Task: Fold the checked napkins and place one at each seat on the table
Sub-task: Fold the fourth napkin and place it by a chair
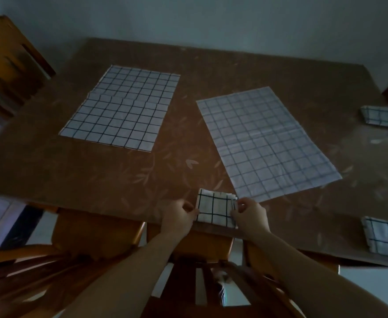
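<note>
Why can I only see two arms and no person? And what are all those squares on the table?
The camera sits on the person's head and looks down, so you see only their arms, as if through their eyes. No machine here, just two bare hands. The left hand and right hand each pinch a side of a small folded napkin at the near edge of the brown table, above a wooden chair. The squares are the check pattern on cloth napkins. Two napkins lie flat and unfolded: one on the left, one on the right. Two more folded ones sit at the right edge, one far, one near.
</note>
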### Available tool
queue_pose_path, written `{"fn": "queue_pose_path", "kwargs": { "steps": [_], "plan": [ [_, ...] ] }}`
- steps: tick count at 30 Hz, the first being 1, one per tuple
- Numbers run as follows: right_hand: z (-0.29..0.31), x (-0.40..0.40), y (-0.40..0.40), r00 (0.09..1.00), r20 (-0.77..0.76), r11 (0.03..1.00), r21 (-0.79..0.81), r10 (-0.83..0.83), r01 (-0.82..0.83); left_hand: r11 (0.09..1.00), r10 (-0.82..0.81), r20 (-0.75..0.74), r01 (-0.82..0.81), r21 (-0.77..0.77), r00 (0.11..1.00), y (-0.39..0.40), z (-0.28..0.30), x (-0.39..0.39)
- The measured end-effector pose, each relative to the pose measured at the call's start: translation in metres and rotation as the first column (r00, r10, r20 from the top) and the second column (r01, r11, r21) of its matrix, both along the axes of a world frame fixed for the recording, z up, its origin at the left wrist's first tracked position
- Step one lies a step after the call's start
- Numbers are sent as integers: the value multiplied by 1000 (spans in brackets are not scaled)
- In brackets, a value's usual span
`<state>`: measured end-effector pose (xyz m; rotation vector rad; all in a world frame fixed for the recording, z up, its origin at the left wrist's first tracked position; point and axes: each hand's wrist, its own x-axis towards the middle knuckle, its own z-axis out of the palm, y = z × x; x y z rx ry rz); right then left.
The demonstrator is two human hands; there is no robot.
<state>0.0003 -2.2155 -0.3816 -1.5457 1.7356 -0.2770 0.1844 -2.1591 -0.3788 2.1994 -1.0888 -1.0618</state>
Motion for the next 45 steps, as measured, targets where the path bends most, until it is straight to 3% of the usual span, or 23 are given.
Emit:
{"fn": "queue_pose_path", "kwargs": {
  "steps": [4, 10, 13, 15, 19, 21, 23, 34, 40, 45],
  "plan": [
    [9, -4, -14, 979, -115, 984, -33, 168, -173, 991, -134, 149, 136, -2, 980, -7, 0, 10],
    [31, -52, -104, 957, -276, 952, -259, 88, -162, 960, -191, 271, 238, -151, 943, -100, 31, 5],
    [16, -71, -137, 867, -451, 938, -157, 211, -310, 895, -339, 344, 413, -170, 876, -151, 35, -21],
    [2, -80, -144, 789, -553, 929, -69, 268, -364, 823, -495, 380, 561, -82, 781, -174, 25, -39],
    [-24, -93, -137, 780, -563, 928, -57, 274, -367, 686, -714, 438, 671, 280, 547, -196, -7, -68],
    [-33, -95, -133, 785, -565, 920, -110, 254, -376, 656, -746, 441, 664, 358, 499, -197, -19, -76],
    [-38, -96, -131, 804, -554, 918, -164, 217, -361, 663, -731, 481, 672, 331, 484, -195, -26, -81],
    [-48, -95, -122, 870, -474, 913, -283, 133, -294, 703, -611, 562, 709, 61, 558, -182, -43, -78],
    [-47, -94, -123, 888, -443, 913, -299, 124, -277, 698, -403, 506, 613, -370, 763, -181, -47, -91],
    [-37, -98, -127, 917, -367, 899, -330, 158, -287, 808, -311, 333, 432, -401, 890, -197, -36, -93]
  ]
}}
